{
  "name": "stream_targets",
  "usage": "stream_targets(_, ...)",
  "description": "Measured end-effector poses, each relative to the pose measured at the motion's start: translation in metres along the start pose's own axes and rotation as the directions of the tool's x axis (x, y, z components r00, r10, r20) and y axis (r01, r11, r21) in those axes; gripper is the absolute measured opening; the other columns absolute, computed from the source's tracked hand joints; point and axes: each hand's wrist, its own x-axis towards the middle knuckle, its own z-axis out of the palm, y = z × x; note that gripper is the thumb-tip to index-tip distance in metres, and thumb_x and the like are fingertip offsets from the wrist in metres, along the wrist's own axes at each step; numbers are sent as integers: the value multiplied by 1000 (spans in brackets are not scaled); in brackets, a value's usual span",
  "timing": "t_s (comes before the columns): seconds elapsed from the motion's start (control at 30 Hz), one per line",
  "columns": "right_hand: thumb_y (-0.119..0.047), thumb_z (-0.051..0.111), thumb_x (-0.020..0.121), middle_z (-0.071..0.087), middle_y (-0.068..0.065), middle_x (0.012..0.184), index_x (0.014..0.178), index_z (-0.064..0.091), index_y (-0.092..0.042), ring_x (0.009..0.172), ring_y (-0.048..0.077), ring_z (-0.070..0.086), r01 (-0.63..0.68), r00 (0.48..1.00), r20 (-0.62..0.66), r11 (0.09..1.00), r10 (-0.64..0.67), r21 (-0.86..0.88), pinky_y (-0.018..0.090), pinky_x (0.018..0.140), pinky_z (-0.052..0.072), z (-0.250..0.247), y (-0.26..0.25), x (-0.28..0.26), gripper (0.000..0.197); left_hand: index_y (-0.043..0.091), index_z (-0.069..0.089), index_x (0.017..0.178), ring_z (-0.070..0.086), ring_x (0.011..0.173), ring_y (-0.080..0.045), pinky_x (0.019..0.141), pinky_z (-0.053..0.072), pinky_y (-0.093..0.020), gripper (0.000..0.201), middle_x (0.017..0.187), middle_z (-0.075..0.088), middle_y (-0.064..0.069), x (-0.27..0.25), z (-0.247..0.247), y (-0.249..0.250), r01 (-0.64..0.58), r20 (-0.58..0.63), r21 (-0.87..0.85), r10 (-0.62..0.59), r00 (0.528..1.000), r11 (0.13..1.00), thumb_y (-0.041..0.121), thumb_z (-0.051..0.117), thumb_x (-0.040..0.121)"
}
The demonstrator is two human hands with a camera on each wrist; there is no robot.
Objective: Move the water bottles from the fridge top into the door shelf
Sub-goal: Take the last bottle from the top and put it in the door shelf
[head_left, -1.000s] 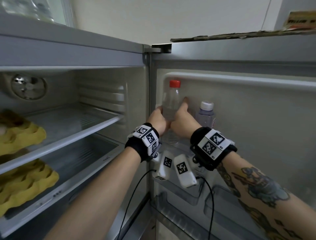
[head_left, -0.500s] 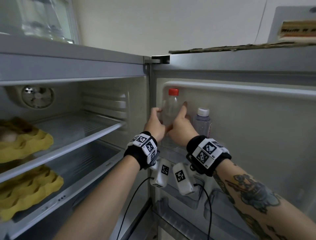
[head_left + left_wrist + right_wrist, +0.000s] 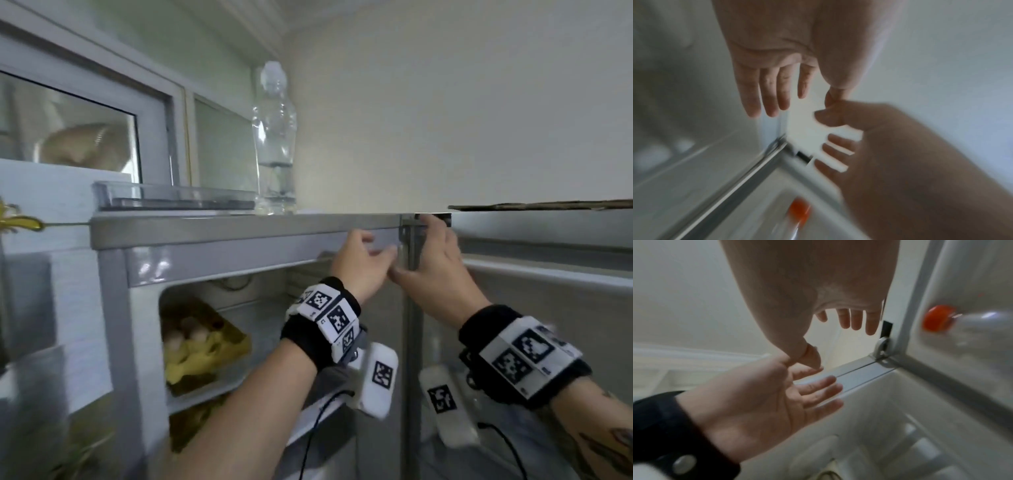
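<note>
Head view: a clear water bottle (image 3: 274,137) stands upright on the fridge top (image 3: 239,221), just beside a shallow clear tray (image 3: 171,198), well left of both hands. The left hand (image 3: 359,270) and right hand (image 3: 435,263) hang near the door hinge with fingers released, holding nothing. The bottle looks part-filled, so I judge it light, thin-walled and smooth, liable to dent or slip; taking it round the middle of the body seems safest. The tray beside it could be knocked on the reach, and yellow egg cartons (image 3: 202,346) sit on the shelves inside, out of the way. Left wrist view: the left hand (image 3: 774,65) shows slack, straight fingers (image 3: 772,91), the right hand (image 3: 890,154) close beside it, and a blurred red cap (image 3: 799,209) marks a bottle down in the door. Right wrist view: both palms are bare, the right hand (image 3: 797,288) above the left hand (image 3: 760,400), and the red-capped bottle (image 3: 962,322) stands against the door liner (image 3: 972,272).
</note>
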Motion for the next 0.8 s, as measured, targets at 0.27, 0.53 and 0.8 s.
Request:
stream_targets(0.27, -35, 69, 84, 48, 10, 134, 143, 33, -15, 109, 19, 52, 116, 993, -2, 967, -119, 225, 28, 87, 40, 11, -98, 78, 71, 14, 57, 106, 54, 81, -18, 76, 46, -31, 28, 94, 56, -1, 14, -129, 90, -60, -235, 128, 89, 968, 990, 34, 60, 86)
stream_targets(0.53, -43, 69, 85, 45, 15, 145, 147, 29, 0, 129, 28, 47, 28, 969, 236, 984, -70, 177, 30, 86, 35, 51, -136, 139, 86, 9, 39, 144, 46, 126, -33, 106, 40, -43, 66, 148, 41, -15, 37, -178, 89, 233, -199, 184, -196, 960, 955, 44, 55, 90)
stream_targets(0.8, -62, 72, 62, 67, 4, 119, 134, 50, -7, 102, 17, 64, 129, 956, 251, 985, -154, 112, 31, 87, 51, 82, -132, 160, 93, 3, 44, 139, 45, 130, -35, 103, 42, -41, 57, 146, 43, -20, 57, -162, 74, 293, -101, 92, -284, 954, 952, 38, 54, 94)
